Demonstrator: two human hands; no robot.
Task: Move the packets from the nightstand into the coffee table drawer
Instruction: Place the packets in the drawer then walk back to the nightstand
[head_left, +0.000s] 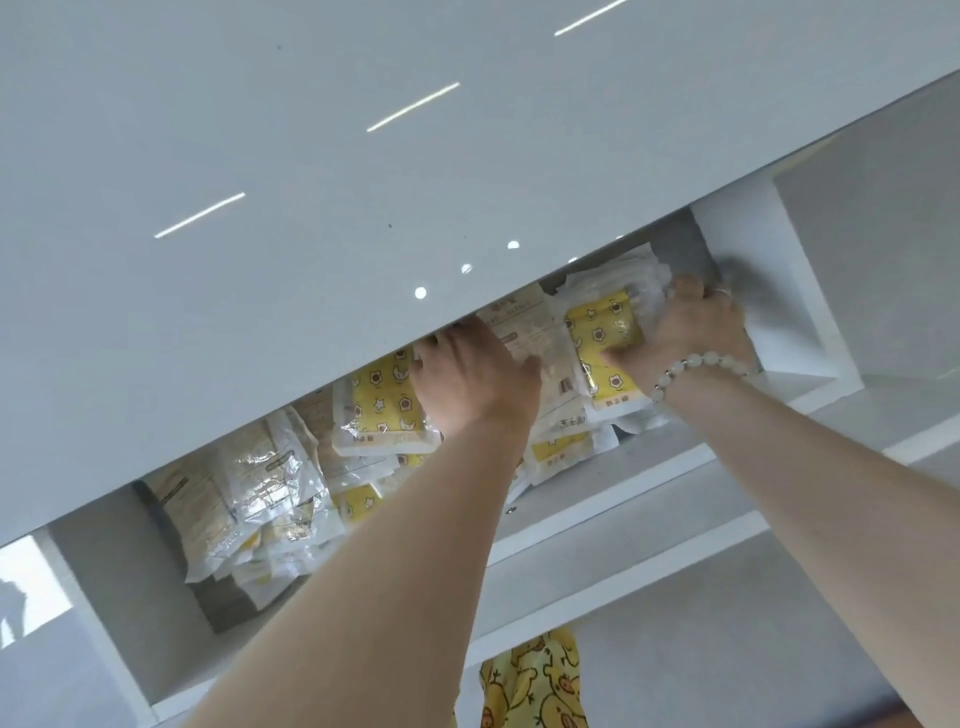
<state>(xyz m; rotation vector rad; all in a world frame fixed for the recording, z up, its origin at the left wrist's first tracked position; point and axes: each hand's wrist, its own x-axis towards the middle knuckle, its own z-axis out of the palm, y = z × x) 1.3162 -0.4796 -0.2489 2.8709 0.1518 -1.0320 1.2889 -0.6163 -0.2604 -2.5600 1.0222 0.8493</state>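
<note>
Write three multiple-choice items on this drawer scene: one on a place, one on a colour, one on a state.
1. Where do the packets lie?
A. in the open drawer
B. on the floor
C. on a chair

2. What colour is the bracelet on the right wrist?
A. red
B. pale whitish
C. black

3. What is the right hand doing?
A. hanging empty
B. pointing upward
C. gripping a stack of packets

Key: 1 A, they fill the drawer under the glossy white top; 2 B, its beads look pale; 3 C, thumb and fingers curl round the stack.
</note>
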